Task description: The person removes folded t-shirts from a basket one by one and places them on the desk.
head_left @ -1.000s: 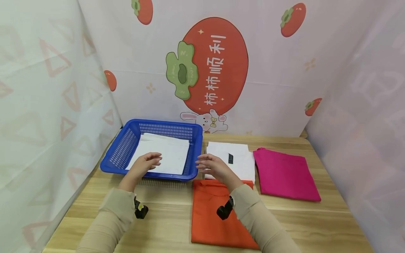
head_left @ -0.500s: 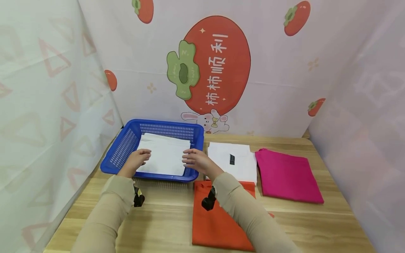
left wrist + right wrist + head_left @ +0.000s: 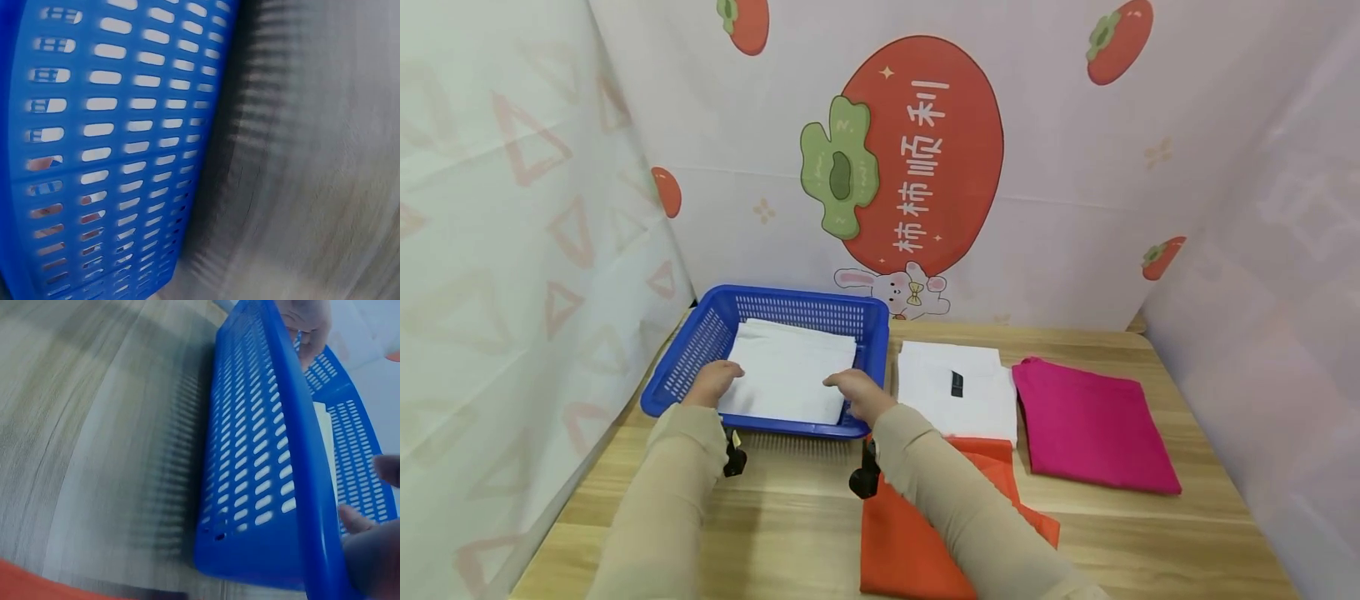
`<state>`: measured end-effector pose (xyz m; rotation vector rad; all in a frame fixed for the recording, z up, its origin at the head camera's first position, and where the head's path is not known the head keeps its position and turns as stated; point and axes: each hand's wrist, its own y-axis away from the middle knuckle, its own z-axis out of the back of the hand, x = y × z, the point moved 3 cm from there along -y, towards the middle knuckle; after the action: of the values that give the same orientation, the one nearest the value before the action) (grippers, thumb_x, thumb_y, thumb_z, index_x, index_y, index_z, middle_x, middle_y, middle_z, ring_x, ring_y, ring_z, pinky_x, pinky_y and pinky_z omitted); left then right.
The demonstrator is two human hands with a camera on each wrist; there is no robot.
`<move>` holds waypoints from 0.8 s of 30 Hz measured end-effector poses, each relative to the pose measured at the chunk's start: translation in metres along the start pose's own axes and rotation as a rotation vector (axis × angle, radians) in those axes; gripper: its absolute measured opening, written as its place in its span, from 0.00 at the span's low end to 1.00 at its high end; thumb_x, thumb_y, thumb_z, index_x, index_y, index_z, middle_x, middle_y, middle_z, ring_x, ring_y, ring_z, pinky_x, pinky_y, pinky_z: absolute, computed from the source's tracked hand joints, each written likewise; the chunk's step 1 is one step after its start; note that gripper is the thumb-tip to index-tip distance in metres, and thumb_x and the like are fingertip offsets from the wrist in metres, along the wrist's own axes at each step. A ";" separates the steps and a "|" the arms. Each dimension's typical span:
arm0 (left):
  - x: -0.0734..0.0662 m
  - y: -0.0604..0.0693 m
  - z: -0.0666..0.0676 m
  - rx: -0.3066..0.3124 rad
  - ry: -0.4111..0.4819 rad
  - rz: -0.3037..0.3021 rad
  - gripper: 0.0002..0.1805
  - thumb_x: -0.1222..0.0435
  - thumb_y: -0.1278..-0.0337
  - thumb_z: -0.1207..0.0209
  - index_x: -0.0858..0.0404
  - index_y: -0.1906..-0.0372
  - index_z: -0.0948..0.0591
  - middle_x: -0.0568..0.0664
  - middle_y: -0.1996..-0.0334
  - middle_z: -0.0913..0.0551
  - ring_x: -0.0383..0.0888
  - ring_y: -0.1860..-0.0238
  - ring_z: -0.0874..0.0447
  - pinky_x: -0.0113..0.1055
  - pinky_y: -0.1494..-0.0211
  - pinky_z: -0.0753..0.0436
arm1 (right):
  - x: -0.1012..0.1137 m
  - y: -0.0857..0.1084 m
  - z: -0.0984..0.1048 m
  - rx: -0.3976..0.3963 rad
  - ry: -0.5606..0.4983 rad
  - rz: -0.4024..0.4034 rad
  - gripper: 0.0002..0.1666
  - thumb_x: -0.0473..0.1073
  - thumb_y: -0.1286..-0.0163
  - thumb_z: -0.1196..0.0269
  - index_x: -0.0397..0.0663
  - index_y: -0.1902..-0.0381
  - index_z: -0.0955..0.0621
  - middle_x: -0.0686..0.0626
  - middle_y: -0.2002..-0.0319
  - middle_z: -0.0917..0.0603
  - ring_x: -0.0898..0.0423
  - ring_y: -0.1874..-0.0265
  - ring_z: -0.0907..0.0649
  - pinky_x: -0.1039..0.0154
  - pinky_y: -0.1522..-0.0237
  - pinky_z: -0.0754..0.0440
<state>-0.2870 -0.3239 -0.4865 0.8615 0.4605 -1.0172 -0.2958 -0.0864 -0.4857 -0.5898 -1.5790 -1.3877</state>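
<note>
In the head view, a stack of folded white cloth point(image 3: 790, 375) lies in a blue plastic basket point(image 3: 880, 350). My left hand point(image 3: 711, 383) reaches over the basket's left front corner, at the cloth's left edge. At the cloth's right edge is my right hand point(image 3: 861, 393), inside the right front corner. Both thumbs point inward over the cloth, while the head view hides most of the other fingers. In the right wrist view, the right thumb and fingers point(image 3: 355, 519) are spread apart, and the left hand point(image 3: 306, 325) dips down inside the basket's far end.
Right of the basket lies a folded white garment point(image 3: 925, 392) with a black label. A folded magenta garment point(image 3: 1097, 425) lies farther right. Under my right forearm, an orange cloth point(image 3: 898, 550) is rumpled, one corner sticking out. A printed curtain point(image 3: 1045, 250) hangs behind the wooden table point(image 3: 805, 533).
Both hands have moved from above the basket's front to either side of the white cloth and lowered into the basket. The orange cloth, flat before, is now rumpled beneath the right sleeve.
</note>
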 end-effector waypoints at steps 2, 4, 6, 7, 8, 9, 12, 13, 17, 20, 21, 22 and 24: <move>0.010 -0.017 0.001 0.003 -0.020 0.038 0.28 0.62 0.45 0.55 0.75 0.41 0.40 0.68 0.41 0.44 0.62 0.42 0.47 0.51 0.44 0.43 | -0.016 -0.025 -0.003 -0.040 0.106 -0.026 0.31 0.41 0.44 0.41 0.35 0.44 0.34 0.38 0.40 0.41 0.40 0.42 0.42 0.46 0.49 0.38; 0.032 -0.050 -0.001 -0.009 -0.057 0.070 0.32 0.58 0.47 0.52 0.74 0.40 0.40 0.67 0.41 0.44 0.62 0.42 0.47 0.51 0.44 0.41 | -0.040 -0.062 -0.006 -0.054 0.152 -0.040 0.32 0.43 0.45 0.40 0.37 0.43 0.34 0.39 0.41 0.38 0.42 0.43 0.40 0.48 0.52 0.34; 0.065 -0.095 -0.006 -0.051 -0.078 0.086 0.34 0.56 0.52 0.49 0.73 0.41 0.38 0.67 0.42 0.41 0.62 0.43 0.44 0.51 0.46 0.39 | -0.065 -0.102 -0.008 -0.065 0.191 -0.046 0.32 0.45 0.46 0.40 0.35 0.45 0.33 0.37 0.43 0.37 0.42 0.47 0.35 0.50 0.61 0.29; 0.085 -0.119 -0.009 -0.065 -0.072 0.096 0.36 0.54 0.54 0.47 0.73 0.41 0.38 0.67 0.42 0.41 0.62 0.44 0.43 0.51 0.47 0.38 | -0.072 -0.112 -0.009 -0.069 0.201 -0.062 0.32 0.44 0.45 0.41 0.35 0.44 0.33 0.37 0.42 0.38 0.43 0.47 0.35 0.50 0.61 0.29; 0.102 -0.140 -0.011 -0.076 -0.061 0.106 0.38 0.53 0.56 0.46 0.74 0.42 0.38 0.68 0.43 0.40 0.62 0.45 0.42 0.51 0.49 0.36 | -0.081 -0.124 -0.010 -0.067 0.218 -0.061 0.32 0.45 0.45 0.41 0.36 0.45 0.33 0.38 0.43 0.36 0.45 0.53 0.31 0.52 0.65 0.28; 0.116 -0.154 -0.013 -0.096 -0.048 0.127 0.38 0.53 0.57 0.45 0.74 0.42 0.38 0.68 0.43 0.39 0.62 0.46 0.40 0.51 0.50 0.35 | -0.088 -0.134 -0.011 -0.070 0.229 -0.061 0.31 0.45 0.45 0.41 0.36 0.45 0.33 0.37 0.43 0.36 0.47 0.56 0.30 0.53 0.68 0.28; 0.120 -0.149 -0.010 -0.091 -0.016 0.161 0.39 0.54 0.57 0.46 0.77 0.42 0.39 0.70 0.46 0.38 0.63 0.49 0.38 0.51 0.53 0.33 | -0.096 -0.143 -0.014 -0.067 0.237 -0.064 0.31 0.44 0.48 0.39 0.36 0.47 0.31 0.38 0.45 0.35 0.49 0.62 0.30 0.57 0.74 0.29; 0.110 -0.133 -0.008 -0.084 0.007 0.183 0.39 0.54 0.55 0.46 0.77 0.42 0.40 0.71 0.45 0.39 0.64 0.48 0.39 0.52 0.52 0.33 | -0.097 -0.144 -0.014 -0.063 0.226 -0.062 0.30 0.44 0.49 0.39 0.37 0.48 0.30 0.39 0.45 0.34 0.49 0.63 0.31 0.58 0.75 0.30; 0.043 -0.044 0.001 -0.053 0.028 0.231 0.34 0.60 0.50 0.52 0.80 0.42 0.44 0.72 0.44 0.41 0.63 0.46 0.42 0.50 0.47 0.37 | -0.109 -0.160 -0.017 -0.086 0.236 -0.078 0.27 0.42 0.48 0.41 0.38 0.49 0.29 0.41 0.47 0.31 0.48 0.62 0.32 0.57 0.75 0.30; 0.015 -0.009 0.003 -0.017 -0.007 0.256 0.33 0.64 0.47 0.54 0.83 0.42 0.46 0.73 0.43 0.45 0.63 0.44 0.45 0.50 0.44 0.41 | -0.130 -0.191 -0.020 -0.109 0.251 -0.094 0.26 0.41 0.48 0.41 0.38 0.50 0.28 0.41 0.49 0.30 0.48 0.61 0.31 0.57 0.75 0.29; 0.016 -0.012 0.003 -0.007 -0.039 0.257 0.32 0.65 0.48 0.54 0.84 0.43 0.47 0.74 0.44 0.45 0.64 0.44 0.45 0.50 0.44 0.41 | -0.137 -0.202 -0.021 -0.109 0.250 -0.095 0.26 0.41 0.49 0.40 0.39 0.51 0.27 0.42 0.49 0.29 0.48 0.62 0.31 0.57 0.75 0.29; 0.021 -0.019 0.002 0.006 -0.073 0.250 0.33 0.64 0.47 0.54 0.84 0.43 0.47 0.74 0.44 0.45 0.63 0.44 0.45 0.50 0.44 0.41 | -0.144 -0.214 -0.021 -0.111 0.243 -0.094 0.26 0.41 0.51 0.39 0.39 0.52 0.26 0.42 0.51 0.28 0.49 0.64 0.30 0.57 0.76 0.28; 0.046 -0.052 0.000 0.042 -0.152 0.211 0.34 0.61 0.48 0.52 0.82 0.43 0.44 0.73 0.45 0.43 0.63 0.46 0.43 0.50 0.46 0.39 | -0.159 -0.239 -0.022 -0.119 0.235 -0.090 0.27 0.41 0.56 0.37 0.39 0.55 0.25 0.43 0.53 0.27 0.50 0.65 0.30 0.58 0.77 0.28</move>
<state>-0.3112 -0.3622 -0.5391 0.8447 0.2152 -0.8923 -0.4137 -0.1325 -0.7449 -0.4118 -1.3558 -1.5666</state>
